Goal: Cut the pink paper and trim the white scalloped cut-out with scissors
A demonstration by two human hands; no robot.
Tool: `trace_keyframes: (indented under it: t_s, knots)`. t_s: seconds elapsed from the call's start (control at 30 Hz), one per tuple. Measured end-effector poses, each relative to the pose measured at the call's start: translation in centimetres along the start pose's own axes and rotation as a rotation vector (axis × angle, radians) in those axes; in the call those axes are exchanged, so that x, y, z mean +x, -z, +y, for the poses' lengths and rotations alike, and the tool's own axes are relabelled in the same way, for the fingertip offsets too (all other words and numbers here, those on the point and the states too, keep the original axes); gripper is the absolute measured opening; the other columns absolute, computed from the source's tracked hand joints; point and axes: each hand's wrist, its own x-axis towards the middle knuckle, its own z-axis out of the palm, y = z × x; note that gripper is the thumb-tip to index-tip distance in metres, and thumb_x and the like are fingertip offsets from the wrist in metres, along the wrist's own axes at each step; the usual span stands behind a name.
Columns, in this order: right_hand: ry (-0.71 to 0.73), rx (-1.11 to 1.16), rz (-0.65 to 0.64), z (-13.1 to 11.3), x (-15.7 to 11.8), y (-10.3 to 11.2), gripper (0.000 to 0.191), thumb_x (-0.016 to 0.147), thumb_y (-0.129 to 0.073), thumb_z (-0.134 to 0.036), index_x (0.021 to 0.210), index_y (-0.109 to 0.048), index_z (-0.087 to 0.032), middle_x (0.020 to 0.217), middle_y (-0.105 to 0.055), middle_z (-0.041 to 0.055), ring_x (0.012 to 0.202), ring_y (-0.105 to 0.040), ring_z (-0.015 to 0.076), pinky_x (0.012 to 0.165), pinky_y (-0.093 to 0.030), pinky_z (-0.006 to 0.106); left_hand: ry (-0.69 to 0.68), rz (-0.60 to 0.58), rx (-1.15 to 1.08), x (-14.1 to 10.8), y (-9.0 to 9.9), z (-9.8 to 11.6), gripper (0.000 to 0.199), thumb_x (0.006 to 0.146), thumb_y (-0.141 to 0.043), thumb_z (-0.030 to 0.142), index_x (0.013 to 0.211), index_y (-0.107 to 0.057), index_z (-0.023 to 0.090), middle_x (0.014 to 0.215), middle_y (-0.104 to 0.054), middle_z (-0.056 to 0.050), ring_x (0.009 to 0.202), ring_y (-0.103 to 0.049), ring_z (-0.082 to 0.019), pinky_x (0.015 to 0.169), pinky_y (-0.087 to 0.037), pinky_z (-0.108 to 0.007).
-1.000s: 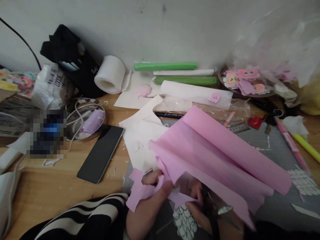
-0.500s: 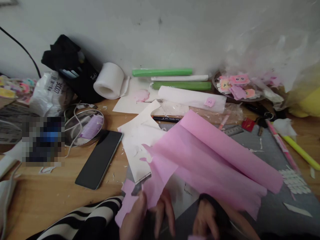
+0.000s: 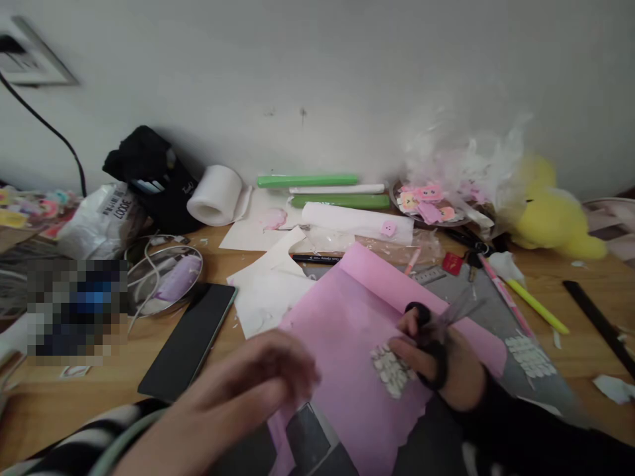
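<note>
At the table (image 3: pixel 119 380) | left hand (image 3: pixel 238 396) near pink paper (image 3: pixel 342 350), fingers curled, blurred; cannot tell its grip | right hand (image 3: pixel 461 373) clamped on scissors (image 3: pixel 439 370), white cutout beside thumb (image 3: pixel 391 380) | step seems paper handling, not cutting; next move calls for steadying paper

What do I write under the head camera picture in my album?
Right hand with scissors and white piece over pink paper, left hand near.
</note>
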Motion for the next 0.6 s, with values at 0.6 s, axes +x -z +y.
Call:
trace_keyframes:
  t_s: [0.6]
  knots:
    - [-0.091,0.207,0.021,2.7,-0.9,-3.0,0.024,0.063,-0.062,-0.022,0.061,-0.038,-0.021,0.055,-0.046,-0.0068,0.049,-0.045,0.0093,0.048,-0.04,0.022,0.139,-0.272,-0.111,7.9,-8.0,-2.3,0.031,0.062,-0.067,0.039,0.062,-0.048,0.015,0.053,-0.051,0.004,0.047,-0.044,-0.007,0.048,-0.035,-0.021]
